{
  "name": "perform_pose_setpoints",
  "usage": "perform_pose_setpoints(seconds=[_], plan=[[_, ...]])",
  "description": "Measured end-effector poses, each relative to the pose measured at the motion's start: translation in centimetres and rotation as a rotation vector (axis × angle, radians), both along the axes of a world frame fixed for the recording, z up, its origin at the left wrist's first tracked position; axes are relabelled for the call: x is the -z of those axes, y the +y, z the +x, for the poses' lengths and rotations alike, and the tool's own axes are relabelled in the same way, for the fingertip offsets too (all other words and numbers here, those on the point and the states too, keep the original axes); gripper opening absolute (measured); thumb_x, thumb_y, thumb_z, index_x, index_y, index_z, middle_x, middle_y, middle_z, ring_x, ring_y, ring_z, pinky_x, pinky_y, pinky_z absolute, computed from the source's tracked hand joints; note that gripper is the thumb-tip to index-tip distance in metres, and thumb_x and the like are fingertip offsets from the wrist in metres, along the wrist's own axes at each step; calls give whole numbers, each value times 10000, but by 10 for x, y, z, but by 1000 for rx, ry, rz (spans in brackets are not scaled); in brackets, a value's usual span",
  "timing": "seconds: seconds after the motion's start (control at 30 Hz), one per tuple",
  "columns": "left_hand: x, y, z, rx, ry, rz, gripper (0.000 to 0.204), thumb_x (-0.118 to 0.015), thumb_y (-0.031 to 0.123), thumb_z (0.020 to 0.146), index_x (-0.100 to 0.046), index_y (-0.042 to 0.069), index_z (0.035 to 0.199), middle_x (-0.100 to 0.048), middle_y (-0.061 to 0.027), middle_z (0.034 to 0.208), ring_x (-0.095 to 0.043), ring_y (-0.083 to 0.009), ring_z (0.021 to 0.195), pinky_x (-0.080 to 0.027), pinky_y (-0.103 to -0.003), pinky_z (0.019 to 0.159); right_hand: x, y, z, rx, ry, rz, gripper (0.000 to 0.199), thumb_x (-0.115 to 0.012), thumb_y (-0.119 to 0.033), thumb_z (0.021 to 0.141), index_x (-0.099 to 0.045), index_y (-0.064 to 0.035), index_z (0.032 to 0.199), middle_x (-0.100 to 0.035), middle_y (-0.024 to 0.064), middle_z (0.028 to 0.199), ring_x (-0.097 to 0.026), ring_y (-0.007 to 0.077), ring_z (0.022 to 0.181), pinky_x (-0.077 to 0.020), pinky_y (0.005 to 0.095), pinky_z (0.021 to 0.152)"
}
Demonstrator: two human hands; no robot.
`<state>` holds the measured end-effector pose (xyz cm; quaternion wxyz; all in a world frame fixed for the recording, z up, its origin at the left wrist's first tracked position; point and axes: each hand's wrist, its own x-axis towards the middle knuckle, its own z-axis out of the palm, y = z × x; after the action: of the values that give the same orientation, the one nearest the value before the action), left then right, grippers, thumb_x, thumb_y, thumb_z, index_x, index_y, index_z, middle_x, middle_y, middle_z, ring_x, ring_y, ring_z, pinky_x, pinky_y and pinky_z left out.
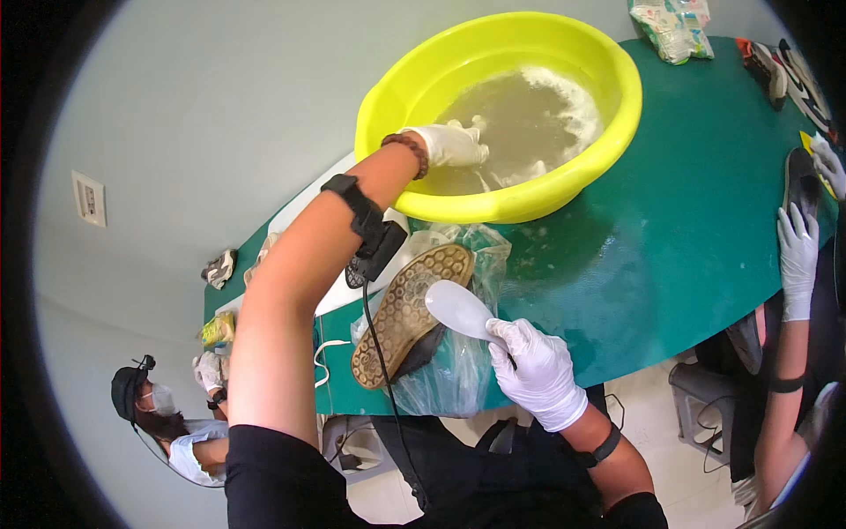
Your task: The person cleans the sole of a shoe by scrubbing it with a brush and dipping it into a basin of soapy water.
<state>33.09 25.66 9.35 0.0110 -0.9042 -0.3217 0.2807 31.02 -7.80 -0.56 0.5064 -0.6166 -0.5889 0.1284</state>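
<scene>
My left hand, in a white glove, reaches over the rim of a yellow-green basin and dips to the murky, foamy water. Its fingers are partly spread, and I see nothing held in them. My right hand, gloved too, is closed round the handle of a white paddle-shaped plastic tool; its underside is hidden. The tool's broad end is over a shoe lying sole up, with a tan, dirty, honeycomb-patterned sole. Beneath the shoe is a clear plastic bag.
The green table is wet near the basin. Shoes and a package lie at the far right. One co-worker's gloved hand is on a dark shoe at right; another person works at left. A black cable hangs from my left forearm.
</scene>
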Motion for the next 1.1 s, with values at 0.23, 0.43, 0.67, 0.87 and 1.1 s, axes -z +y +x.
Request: perform_pose_setpoints(seconds=[0.23, 0.43, 0.67, 0.87, 1.1], plan=[[-46, -9, -15, -526, -857, -1043, 649, -319, 522, 1045, -422, 25, 1449, -638, -188, 1246, -636, -278, 1146, -497, -449, 992, 2, -1, -1, 43, 66, 65, 262, -658, -102, 847, -614, -93, 1105, -654, 84, 890, -678, 287, 747, -547, 378, 628], [-60, -20, -29, -612, -1126, -1096, 435, -424, 473, 1023, -608, 84, 956, -586, -10, 794, -567, -138, 646, -532, -336, 653, 4, 0, -4, 75, 67, 91, 270, -665, -94, 839, -615, -101, 1104, -667, 100, 919, -682, 297, 741, -552, 377, 639], [-40, -17, -44, -502, -1166, -566, 391, -448, 427, 999, -369, 235, 667, -283, 90, 572, -241, -93, 468, -186, -267, 481, 3, 0, -6, 93, 86, 100, 245, -658, -84, 843, -630, -85, 1086, -685, 122, 949, -694, 320, 788, -561, 388, 669], [-46, -27, -42, -597, -1342, -783, 379, -420, 418, 990, -334, 240, 666, -282, 79, 569, -273, -96, 464, -201, -278, 442, 3, -1, -4, 102, 87, 122, 233, -665, -87, 843, -635, -87, 1074, -687, 115, 936, -694, 314, 788, -559, 383, 667], [-46, -25, -42, -618, -1379, -697, 262, -378, 279, 928, -365, 199, 679, -350, 33, 600, -331, -133, 501, -262, -316, 472, 4, 0, -4, 97, 94, 126, 245, -671, -77, 836, -632, -83, 1078, -688, 110, 944, -695, 306, 788, -554, 378, 660]])
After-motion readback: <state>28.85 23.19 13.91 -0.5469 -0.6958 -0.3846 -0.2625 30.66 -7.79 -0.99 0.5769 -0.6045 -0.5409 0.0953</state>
